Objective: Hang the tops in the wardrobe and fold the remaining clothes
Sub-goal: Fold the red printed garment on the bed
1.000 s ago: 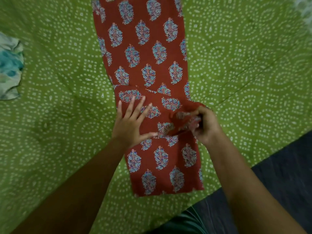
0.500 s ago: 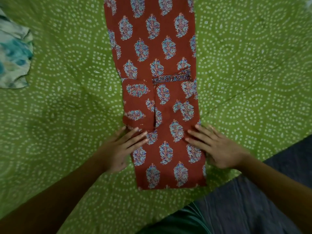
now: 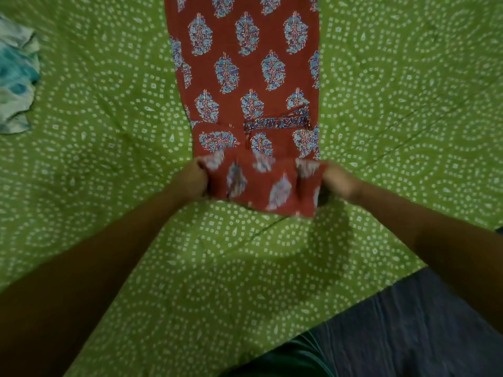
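Both hands now grip the near end of the red printed garment: left hand pinches the left corner, right hand pinches the right corner, fingers curled into the cloth. Half a second ago both palms lay flat on the fabric, smoothing it; a second ago the left palm pressed flat while the right tucked a side piece inward. Change: near hem is off the green bedspread, raised and turned up toward the far end, blurred with motion. Bare bedspread shows where the hem lay before.

Meaning for task: side folds look finished, the garment is a narrow strip, and the lengthwise fold seems to have started. Judgement: this piece is being folded, not hung; maybe halfway through its fold. Next likely needs the lifted edge laid onto the strip further up, edges matched.

Garment position: middle of the bedspread, running away from the person, far end out of view at top. A trimmed opening sits just beyond the lifted edge. White-and-teal cloth lies at the left edge, well apart.

Writing, brands, labels: none readable; only printed motifs.
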`<state>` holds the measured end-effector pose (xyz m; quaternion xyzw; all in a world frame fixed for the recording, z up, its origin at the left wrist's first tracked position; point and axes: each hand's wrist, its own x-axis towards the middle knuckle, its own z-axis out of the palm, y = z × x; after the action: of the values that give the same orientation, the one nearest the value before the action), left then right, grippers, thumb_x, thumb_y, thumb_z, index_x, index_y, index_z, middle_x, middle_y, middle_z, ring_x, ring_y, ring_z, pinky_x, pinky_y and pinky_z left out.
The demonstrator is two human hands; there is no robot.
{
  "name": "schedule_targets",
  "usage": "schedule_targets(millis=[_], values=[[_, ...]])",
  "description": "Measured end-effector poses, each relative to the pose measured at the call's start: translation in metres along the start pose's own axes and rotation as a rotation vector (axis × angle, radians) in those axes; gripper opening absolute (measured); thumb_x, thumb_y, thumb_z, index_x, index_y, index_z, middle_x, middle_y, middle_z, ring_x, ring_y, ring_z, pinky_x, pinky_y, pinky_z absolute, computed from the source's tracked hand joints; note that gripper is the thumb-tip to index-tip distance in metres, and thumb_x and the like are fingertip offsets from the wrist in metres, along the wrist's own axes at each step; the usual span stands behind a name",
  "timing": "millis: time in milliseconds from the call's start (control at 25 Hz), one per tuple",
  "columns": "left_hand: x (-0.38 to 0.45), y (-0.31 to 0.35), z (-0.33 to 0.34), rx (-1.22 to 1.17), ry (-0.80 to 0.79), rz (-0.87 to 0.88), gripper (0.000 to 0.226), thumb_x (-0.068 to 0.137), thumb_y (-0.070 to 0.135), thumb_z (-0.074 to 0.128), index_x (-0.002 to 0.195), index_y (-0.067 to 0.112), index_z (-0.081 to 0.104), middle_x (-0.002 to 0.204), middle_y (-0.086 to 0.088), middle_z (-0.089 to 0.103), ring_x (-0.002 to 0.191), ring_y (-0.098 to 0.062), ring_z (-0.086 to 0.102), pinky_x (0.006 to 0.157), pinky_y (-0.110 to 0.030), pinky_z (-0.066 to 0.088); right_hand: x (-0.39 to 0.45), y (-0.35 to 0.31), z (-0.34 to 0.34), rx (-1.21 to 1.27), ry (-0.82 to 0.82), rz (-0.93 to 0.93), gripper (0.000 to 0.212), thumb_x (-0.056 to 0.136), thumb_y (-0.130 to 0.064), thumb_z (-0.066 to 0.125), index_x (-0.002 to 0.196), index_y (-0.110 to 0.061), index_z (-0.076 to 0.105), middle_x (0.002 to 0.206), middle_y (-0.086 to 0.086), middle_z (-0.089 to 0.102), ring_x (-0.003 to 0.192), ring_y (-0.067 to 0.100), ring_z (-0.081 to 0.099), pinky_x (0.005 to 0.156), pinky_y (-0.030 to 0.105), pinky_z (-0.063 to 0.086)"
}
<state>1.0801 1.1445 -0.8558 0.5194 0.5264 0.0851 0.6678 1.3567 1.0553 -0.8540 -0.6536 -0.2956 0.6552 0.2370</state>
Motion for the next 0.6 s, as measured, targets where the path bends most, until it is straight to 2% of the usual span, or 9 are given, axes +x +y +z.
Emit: schedule_targets(millis=[40, 80, 160, 240, 320, 360, 440, 520, 600], values=[[0.016, 0.012, -0.004, -0.113, 0.031, -0.144, 0.026, 0.096, 0.029, 0.049, 0.098, 0.014, 0.071, 0.085, -0.004, 0.070, 0.066, -0.003, 0.067, 0.063, -0.018, 0.054, 0.010, -0.016, -0.004, 0.160, 0.029, 0.120, 0.020, 0.091, -0.025, 0.054, 0.080, -0.014, 0.067, 0.058, -0.008, 0.068, 0.052, 0.003, 0.063, 0.048, 0.021, 0.050], [0.029, 0.021, -0.012, -0.192, 0.003, -0.229, 0.040, 0.100, 0.040, 0.040, 0.114, 0.012, 0.064, 0.097, -0.007, 0.069, 0.079, -0.008, 0.070, 0.071, -0.024, 0.057, 0.022, -0.029, -0.009, 0.272, 0.028, 0.176, 0.027, 0.094, -0.033, 0.048, 0.087, -0.014, 0.065, 0.064, -0.006, 0.070, 0.056, 0.007, 0.067, 0.049, 0.022, 0.053], [0.045, 0.036, -0.022, -0.256, -0.053, -0.338, 0.080, 0.083, 0.077, 0.033, 0.137, 0.020, 0.049, 0.123, -0.008, 0.063, 0.112, -0.023, 0.062, 0.094, -0.044, 0.051, 0.037, -0.042, -0.013, 0.407, 0.008, 0.208, 0.042, 0.098, -0.046, 0.036, 0.097, -0.017, 0.065, 0.080, -0.003, 0.074, 0.071, 0.012, 0.072, 0.056, 0.026, 0.057], [0.047, 0.037, -0.025, -0.307, -0.084, -0.383, 0.093, 0.069, 0.088, 0.034, 0.141, 0.030, 0.043, 0.134, -0.002, 0.057, 0.119, -0.023, 0.057, 0.099, -0.050, 0.046, 0.046, -0.036, -0.012, 0.423, 0.064, 0.210, 0.048, 0.096, -0.056, 0.037, 0.103, -0.018, 0.067, 0.094, -0.001, 0.075, 0.086, 0.014, 0.072, 0.067, 0.030, 0.059], [0.027, 0.036, -0.017, -0.303, -0.023, -0.321, 0.070, 0.083, 0.072, 0.044, 0.134, 0.025, 0.052, 0.125, 0.001, 0.064, 0.110, -0.015, 0.063, 0.098, -0.043, 0.049, 0.041, -0.021, -0.010, 0.388, 0.099, 0.165, 0.045, 0.094, -0.054, 0.044, 0.108, -0.018, 0.067, 0.103, 0.001, 0.073, 0.095, 0.016, 0.070, 0.077, 0.032, 0.057], [0.018, 0.030, -0.011, -0.253, 0.041, -0.287, 0.052, 0.088, 0.059, 0.053, 0.121, 0.019, 0.062, 0.112, 0.001, 0.070, 0.097, -0.009, 0.068, 0.092, -0.034, 0.053, 0.035, -0.015, -0.007, 0.377, 0.148, 0.124, 0.040, 0.095, -0.049, 0.048, 0.107, -0.016, 0.068, 0.102, 0.001, 0.074, 0.094, 0.016, 0.070, 0.078, 0.031, 0.057], [-0.007, 0.015, -0.002, -0.039, 0.245, -0.187, 0.027, 0.091, 0.034, 0.061, 0.102, 0.010, 0.069, 0.094, -0.002, 0.072, 0.066, 0.006, 0.066, 0.068, -0.014, 0.054, 0.016, -0.005, 0.001, 0.372, 0.231, 0.073, 0.031, 0.096, -0.038, 0.052, 0.097, -0.012, 0.070, 0.089, -0.002, 0.075, 0.080, 0.012, 0.071, 0.070, 0.027, 0.056], [-0.033, 0.003, 0.005, 0.098, 0.310, -0.086, 0.027, 0.092, 0.025, 0.060, 0.106, 0.005, 0.069, 0.095, -0.003, 0.070, 0.062, 0.013, 0.061, 0.062, -0.004, 0.047, -0.009, 0.009, 0.013, 0.383, 0.261, 0.070, 0.029, 0.096, -0.032, 0.052, 0.087, -0.011, 0.070, 0.080, -0.003, 0.074, 0.070, 0.011, 0.069, 0.064, 0.025, 0.055], [-0.058, -0.005, 0.009, 0.079, 0.315, -0.101, 0.019, 0.093, 0.022, 0.059, 0.105, 0.010, 0.068, 0.091, 0.002, 0.068, 0.063, 0.016, 0.060, 0.061, 0.000, 0.043, -0.037, 0.026, 0.028, 0.350, 0.274, 0.113, 0.030, 0.097, -0.029, 0.052, 0.083, -0.010, 0.071, 0.079, -0.002, 0.074, 0.070, 0.012, 0.068, 0.067, 0.025, 0.055]])
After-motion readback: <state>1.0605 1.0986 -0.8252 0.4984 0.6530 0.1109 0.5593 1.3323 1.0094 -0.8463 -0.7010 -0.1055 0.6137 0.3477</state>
